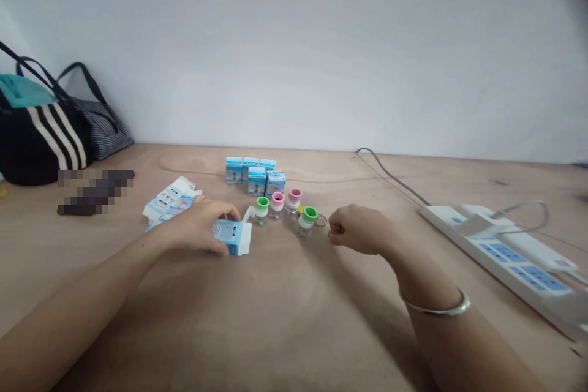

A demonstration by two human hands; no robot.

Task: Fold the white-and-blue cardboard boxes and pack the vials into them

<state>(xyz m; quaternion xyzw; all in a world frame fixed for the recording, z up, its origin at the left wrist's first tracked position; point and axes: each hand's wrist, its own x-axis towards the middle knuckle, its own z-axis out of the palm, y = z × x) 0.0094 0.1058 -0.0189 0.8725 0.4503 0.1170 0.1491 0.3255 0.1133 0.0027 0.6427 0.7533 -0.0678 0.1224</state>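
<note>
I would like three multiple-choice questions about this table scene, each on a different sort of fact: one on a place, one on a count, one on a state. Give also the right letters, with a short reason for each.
1. Where is the small blue-and-white carton?
A. In the left hand
B. On the white power strip
C. Inside the striped bag

2. How many vials have pink caps?
A. One
B. Two
C. Three

3. How does the green-capped vial beside the right hand stand?
A. Lying on its side
B. Upright
C. Tipped against a carton

Answers:
1. A, because the left hand's fingers wrap around the carton.
2. B, because two pink caps show in the row.
3. B, because the vial stands on its base on the wooden table.
</note>
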